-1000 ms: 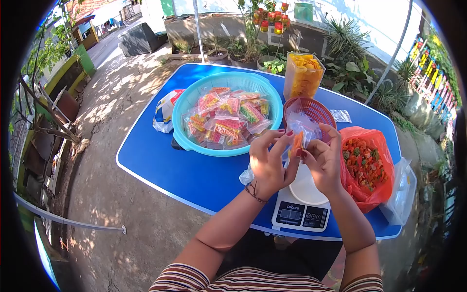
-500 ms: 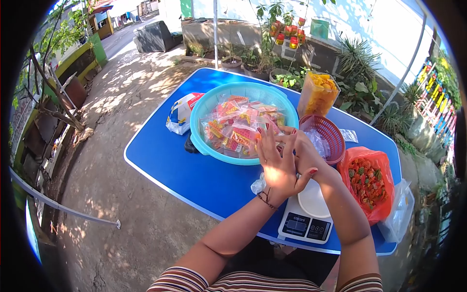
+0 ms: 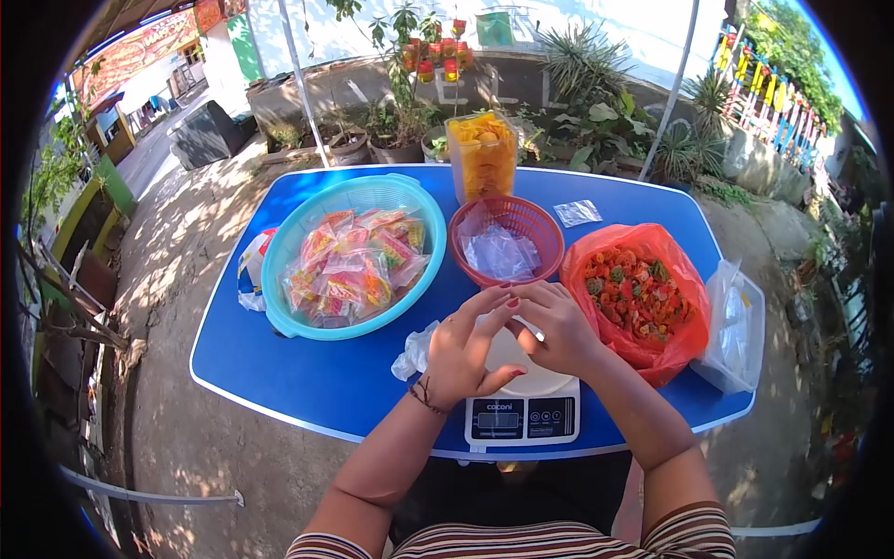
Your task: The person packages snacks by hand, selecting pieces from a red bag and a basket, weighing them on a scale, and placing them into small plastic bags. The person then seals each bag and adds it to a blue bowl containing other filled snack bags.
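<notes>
My left hand [image 3: 468,349] and my right hand [image 3: 561,333] meet at the fingertips above a white kitchen scale [image 3: 523,430]. The left fingers are stretched out, with the thumb apart. On the right, the fingers bend loosely toward the left ones; nothing shows in either hand. Part of the scale's round white plate [image 3: 512,352] is visible between them. Just beyond my fingers stands a red basket [image 3: 540,224] with clear plastic bags [image 3: 503,253]. To the left, a turquoise basin [image 3: 289,321] holds several small packets [image 3: 349,265] of colourful snacks.
An orange plastic bag [image 3: 694,347] of red and green snack pieces stands to the right, beside a clear container [image 3: 740,326]. A tall tub of yellow chips [image 3: 482,158] is at the back. A silver packet [image 3: 577,212] and crumpled plastic [image 3: 414,352] lie on the blue table [image 3: 307,387].
The view has swung right, so the table things sit further left. My hands have moved from beside the basin to above the scale, and the fingers now meet at their tips.
</notes>
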Demonstrator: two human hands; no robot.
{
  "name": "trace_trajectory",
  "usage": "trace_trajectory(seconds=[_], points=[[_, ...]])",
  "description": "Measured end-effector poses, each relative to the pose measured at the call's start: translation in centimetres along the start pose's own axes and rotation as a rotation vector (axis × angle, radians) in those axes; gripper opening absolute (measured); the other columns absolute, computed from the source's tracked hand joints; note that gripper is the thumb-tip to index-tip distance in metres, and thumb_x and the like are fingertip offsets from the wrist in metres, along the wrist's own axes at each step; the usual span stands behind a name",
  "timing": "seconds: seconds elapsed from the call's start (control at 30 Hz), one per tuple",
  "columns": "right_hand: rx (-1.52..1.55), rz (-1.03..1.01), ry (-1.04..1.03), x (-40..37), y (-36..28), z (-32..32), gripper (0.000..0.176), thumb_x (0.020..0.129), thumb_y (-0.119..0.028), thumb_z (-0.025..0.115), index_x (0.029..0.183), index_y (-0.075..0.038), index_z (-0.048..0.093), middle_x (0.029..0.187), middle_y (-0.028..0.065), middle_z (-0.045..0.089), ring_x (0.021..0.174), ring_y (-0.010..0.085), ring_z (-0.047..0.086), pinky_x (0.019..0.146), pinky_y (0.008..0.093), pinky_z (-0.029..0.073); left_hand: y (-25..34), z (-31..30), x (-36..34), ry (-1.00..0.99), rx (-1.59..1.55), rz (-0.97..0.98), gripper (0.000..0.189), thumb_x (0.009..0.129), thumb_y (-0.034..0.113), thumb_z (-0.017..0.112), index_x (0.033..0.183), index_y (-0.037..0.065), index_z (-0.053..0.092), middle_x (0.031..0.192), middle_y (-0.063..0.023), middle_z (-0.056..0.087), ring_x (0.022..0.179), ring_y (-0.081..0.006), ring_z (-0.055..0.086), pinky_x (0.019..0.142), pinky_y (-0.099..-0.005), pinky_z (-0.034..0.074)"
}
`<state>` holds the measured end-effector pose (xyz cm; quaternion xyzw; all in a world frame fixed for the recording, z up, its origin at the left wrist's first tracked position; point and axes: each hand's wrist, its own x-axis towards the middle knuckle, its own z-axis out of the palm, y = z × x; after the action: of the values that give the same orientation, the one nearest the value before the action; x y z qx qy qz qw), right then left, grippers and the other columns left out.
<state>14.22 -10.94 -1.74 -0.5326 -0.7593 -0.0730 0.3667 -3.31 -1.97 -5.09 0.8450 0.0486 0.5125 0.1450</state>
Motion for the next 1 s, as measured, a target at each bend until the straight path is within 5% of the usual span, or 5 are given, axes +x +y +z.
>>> trace_trajectory(seconds=[0.2, 0.4, 0.53, 0.67, 1.0], points=[[-0.126, 0.045, 0.144, -3.8, 1.4, -5.2, 0.011, 0.082, -0.006, 0.069, 0.093, -0.006, 0.072, 0.092, 0.0065, 0.071, 0.088, 0.0248, 0.068, 0.080, 0.0392, 0.052, 1.2, 0.2, 1.7, -0.302, -0.052, 0.121, 0.075, 0.078, 0.056, 0.079, 0.128, 0.005, 0.061, 0.122, -0.0153, 0.066, 0.105, -0.0333, 0.068, 0.085, -0.0424, 0.056], [0.095, 0.814, 0.311, -8.4, 7.4, -11.4, 0.018, 0.085, -0.007, 0.066, 0.102, 0.001, 0.069, 0.095, 0.0168, 0.071, 0.089, 0.0336, 0.070, 0.081, 0.0443, 0.057, 4.0, 2.4, 6.3, -0.475, -0.093, 0.065, 0.043, 0.081, 0.031, 0.081, 0.117, 0.010, 0.069, 0.112, -0.0117, 0.069, 0.104, -0.0331, 0.067, 0.090, -0.0438, 0.053], [-0.300, 1.034, -0.027, -11.2, 10.0, -11.4, 0.044, 0.086, -0.012, 0.066, 0.125, 0.004, 0.057, 0.114, 0.0288, 0.063, 0.107, 0.0434, 0.066, 0.092, 0.0500, 0.055, 4.4, 6.8, 8.9, -0.609, -0.115, 0.031, 0.028, 0.086, 0.017, 0.074, 0.113, 0.010, 0.069, 0.115, -0.0099, 0.067, 0.109, -0.0297, 0.066, 0.091, -0.0401, 0.053], [-0.310, 0.994, 0.095, -11.5, 10.4, -10.4, 0.060, 0.089, -0.017, 0.067, 0.143, -0.002, 0.048, 0.142, 0.0289, 0.046, 0.122, 0.0460, 0.056, 0.102, 0.0496, 0.049, 3.1, 11.7, 10.4, -0.791, -0.236, -0.049, 0.024, 0.089, 0.012, 0.068, 0.112, 0.006, 0.069, 0.117, -0.0121, 0.066, 0.110, -0.0333, 0.065, 0.095, -0.0424, 0.053], [-0.193, 0.805, -0.014, -13.2, 11.7, -9.3, 0.063, 0.084, -0.023, 0.069, 0.141, -0.004, 0.051, 0.135, 0.0205, 0.057, 0.111, 0.0416, 0.062, 0.096, 0.0523, 0.051, -2.0, 20.9, 12.3, -0.812, 0.086, -0.123, 0.033, 0.097, 0.024, 0.055, 0.124, 0.006, 0.063, 0.133, -0.0199, 0.054, 0.120, -0.0403, 0.056, 0.103, -0.0474, 0.047]])
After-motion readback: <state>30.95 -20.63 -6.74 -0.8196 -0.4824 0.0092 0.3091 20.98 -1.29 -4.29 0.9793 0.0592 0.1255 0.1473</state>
